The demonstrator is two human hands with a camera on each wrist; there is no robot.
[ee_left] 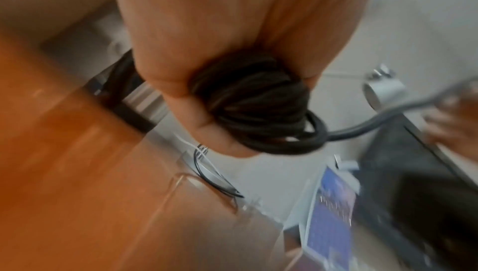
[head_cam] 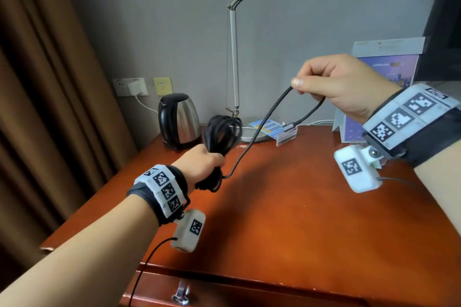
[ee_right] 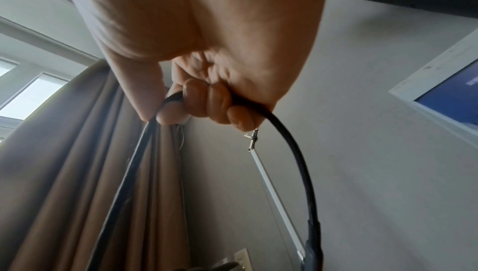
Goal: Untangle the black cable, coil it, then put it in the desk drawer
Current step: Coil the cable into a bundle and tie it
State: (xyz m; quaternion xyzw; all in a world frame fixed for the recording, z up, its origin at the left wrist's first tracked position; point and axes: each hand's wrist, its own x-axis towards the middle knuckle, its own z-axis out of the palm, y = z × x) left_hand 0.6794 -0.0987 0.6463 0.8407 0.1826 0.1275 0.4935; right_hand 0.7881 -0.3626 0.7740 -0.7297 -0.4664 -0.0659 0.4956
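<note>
Head view shows the thin black rubber-sheathed cable [head_cam: 252, 142] held in the air above the back edge of the polished reddish-brown wooden desk [head_cam: 311, 207], touching nothing on it. Most of its length is gathered into a bundle of loops that the left hand [head_cam: 199, 164] grips in a closed fist. From the bottom of that fist one free strand rises up and to the right to the right hand [head_cam: 341, 85], whose thumb and curled fingers pinch it. Past the pinch, the short tail arcs down to a plug, which hangs free. The last loop probably calls for the right hand to carry this strand leftward to the bundle. The drawer front [head_cam: 224, 291] with its metal handle sits below the near edge, seemingly closed.
</note>
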